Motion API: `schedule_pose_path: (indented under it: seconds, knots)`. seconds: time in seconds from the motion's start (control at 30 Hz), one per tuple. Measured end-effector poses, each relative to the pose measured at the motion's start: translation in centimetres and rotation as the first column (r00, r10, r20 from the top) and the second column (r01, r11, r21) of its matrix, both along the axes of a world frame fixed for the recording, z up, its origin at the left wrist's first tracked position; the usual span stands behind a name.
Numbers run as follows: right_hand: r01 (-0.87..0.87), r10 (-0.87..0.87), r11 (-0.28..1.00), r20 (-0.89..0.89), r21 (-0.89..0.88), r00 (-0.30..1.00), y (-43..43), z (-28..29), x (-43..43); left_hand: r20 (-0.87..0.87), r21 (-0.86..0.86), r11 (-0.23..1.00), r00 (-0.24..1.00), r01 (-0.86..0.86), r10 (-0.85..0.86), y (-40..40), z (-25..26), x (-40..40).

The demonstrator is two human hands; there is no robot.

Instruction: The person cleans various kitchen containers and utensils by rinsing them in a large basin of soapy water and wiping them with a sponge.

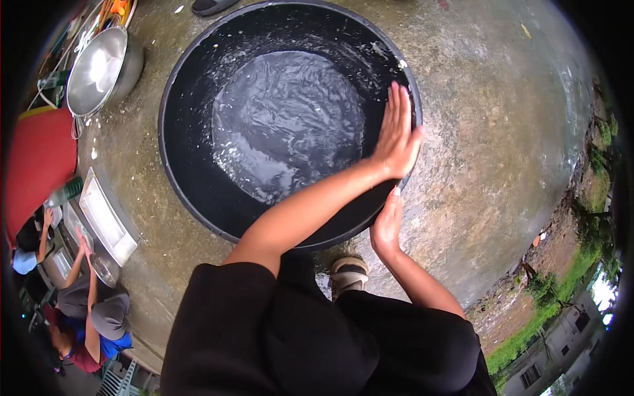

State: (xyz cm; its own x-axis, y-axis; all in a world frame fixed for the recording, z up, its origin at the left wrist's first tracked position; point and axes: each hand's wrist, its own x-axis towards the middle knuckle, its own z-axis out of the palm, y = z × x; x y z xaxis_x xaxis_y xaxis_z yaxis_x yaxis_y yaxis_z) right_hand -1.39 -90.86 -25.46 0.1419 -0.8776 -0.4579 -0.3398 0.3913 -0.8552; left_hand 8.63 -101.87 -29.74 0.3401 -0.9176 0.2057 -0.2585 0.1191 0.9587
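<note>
A large round black basin (198,198) stands on the wet concrete floor before me, with cloudy water (297,114) in its bottom and pale specks along its inner wall. My left hand (398,136) lies nearly flat against the right inner wall, fingers extended, its thumb by the rim; its forearm crosses over the basin. Below it, outside the basin, my right hand (388,225) rests at the lower right rim with its fingers together and pointing up. It appears to steady the rim from outside; the contact of its palm is partly hidden.
A metal bowl (96,74) stands at upper left, above a red surface (42,153). A white rectangular tray (106,218) lies at left, near a seated person (86,317) handling a clear container. Another person's arm shows beyond. My shoe (349,274) is below the basin; a dark slipper (213,6) lies above.
</note>
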Motion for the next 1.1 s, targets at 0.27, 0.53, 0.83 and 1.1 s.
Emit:
schedule_pose_path:
  seconds: [0.27,0.53,0.83,1.1]
  knots:
    - [0.085,-0.086,0.995,0.021,0.047,0.996,2.3,-1.4,-0.6,0.035,0.168,0.986,0.999,0.009,-0.016,-0.4,-1.6,0.0]
    - [-0.060,0.088,0.981,-0.151,0.183,0.985,-5.2,2.3,-1.2,0.836,0.306,0.928,0.527,-0.213,-0.154,3.4,-7.6,14.8]
    - [-0.200,-0.005,0.865,-0.407,-0.460,0.913,-15.1,0.4,4.2,0.742,0.403,0.885,0.649,-0.235,-0.166,3.0,-6.4,8.9]
    - [-0.221,0.116,0.884,-0.265,-0.412,0.957,-15.1,0.2,3.4,0.025,0.166,0.986,0.999,-0.034,0.031,-1.0,-2.6,0.0]
